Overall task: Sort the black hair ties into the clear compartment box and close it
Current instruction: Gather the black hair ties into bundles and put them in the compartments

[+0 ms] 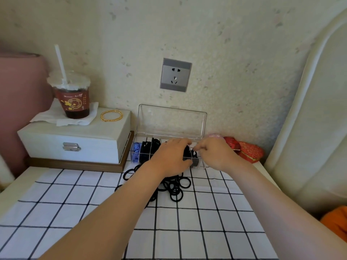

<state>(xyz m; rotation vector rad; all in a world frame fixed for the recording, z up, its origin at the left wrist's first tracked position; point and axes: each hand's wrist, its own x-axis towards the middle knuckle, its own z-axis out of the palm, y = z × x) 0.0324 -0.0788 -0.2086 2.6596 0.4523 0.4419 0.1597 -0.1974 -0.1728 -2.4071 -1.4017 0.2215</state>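
Note:
The clear compartment box [139, 147] stands against the wall with its lid [170, 120] upright and open. Its left cells hold blue ties [135, 151] and black hair ties [148, 148]. A loose pile of black hair ties [176, 187] lies on the checked cloth in front of the box, partly under my left forearm. My left hand [171, 156] rests over the middle cells, fingers spread, covering them. My right hand [214, 152] is over the right cells, its fingertips pinched on a black hair tie [194, 152] above a cell that has black ties in it.
A white jewellery box [75, 139] on a wooden tray stands left of the clear box, with a gold bangle [111, 115] and an iced drink cup [72, 96] on a tissue. Red fabric pouches [247, 150] lie at right. A cream headboard [309, 119] rises on the right.

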